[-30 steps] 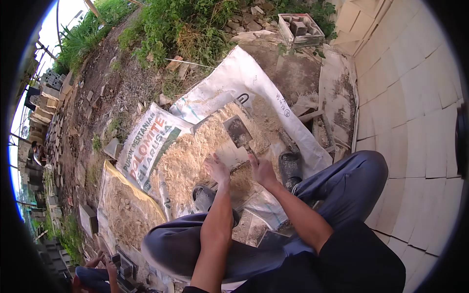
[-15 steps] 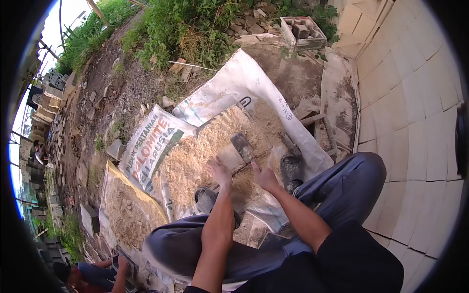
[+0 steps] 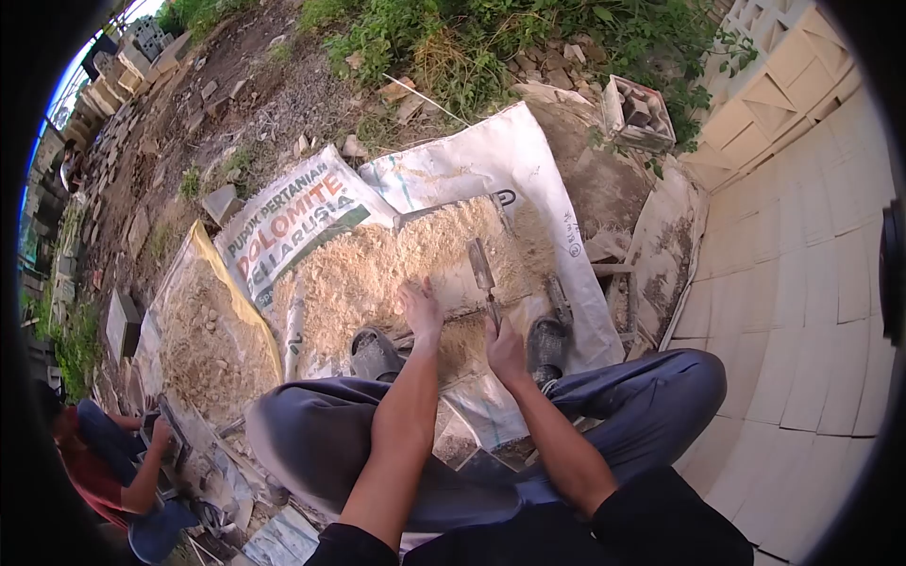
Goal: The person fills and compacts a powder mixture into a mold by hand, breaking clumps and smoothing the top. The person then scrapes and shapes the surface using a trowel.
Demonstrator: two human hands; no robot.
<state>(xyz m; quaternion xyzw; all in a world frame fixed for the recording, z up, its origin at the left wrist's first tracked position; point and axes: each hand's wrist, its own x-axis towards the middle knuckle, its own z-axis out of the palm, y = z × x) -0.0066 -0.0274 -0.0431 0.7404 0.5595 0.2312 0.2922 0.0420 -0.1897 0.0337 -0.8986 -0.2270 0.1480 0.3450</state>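
Note:
In the head view my right hand (image 3: 506,347) is closed around the handle of a trowel (image 3: 481,264). Its blade points away from me, over a pale flat slab (image 3: 456,290) partly covered with crumbly tan powder (image 3: 354,262). My left hand (image 3: 420,309) rests at the slab's near left side, fingers spread and touching the powder, holding nothing. Powder and slab lie on white sacks (image 3: 528,151), one with printed lettering. My shoes stand on either side, the left shoe (image 3: 375,354) close under my left wrist and the right shoe (image 3: 546,347) by the trowel hand.
A yellow-edged sack (image 3: 236,302) with more powder lies to the left. Beyond it, at lower left, another person (image 3: 109,462) sits working. Stacked pale blocks (image 3: 783,283) form a wall on the right. A tray of rubble (image 3: 639,113) stands at the far right.
My view has tilted and shifted left, showing more of the seated person. The trowel has turned from lying broad-faced to a narrower, more upright angle. My left hand stays by the slab.

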